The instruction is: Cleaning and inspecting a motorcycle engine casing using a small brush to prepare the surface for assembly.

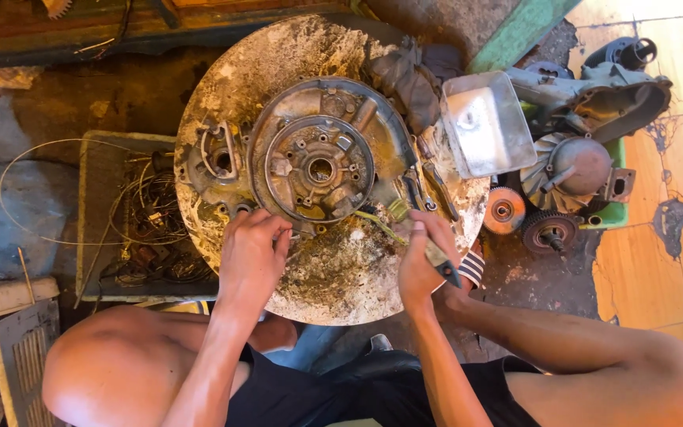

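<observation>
Centre of frame: round metal plate [318, 162] lies on a stained round table [341, 277]. Left hand [250, 249] — fingers curled onto the plate's lower edge. Right hand [420, 257], lower right of the plate — closed around a dark-handled tool [440, 259]. Metal tray [484, 122] at upper right.

A round work slab [341, 269] is seen from above, between the person's knees. On its middle, a circular metal backing plate [322, 162] is laid flat. A smaller bracket [216, 158] is set just left of the plate, on the slab. The left hand [250, 253] is placed at the plate's near edge, touching it. The right hand [424, 257] is held to the right, near the slab's rim, with a tool [440, 257] gripped in it. A metal tray [488, 122] is perched at the slab's far right edge. Engine parts [575, 166] are gathered right of the tray. A crate of wires [144, 217] is positioned left of the slab.
</observation>
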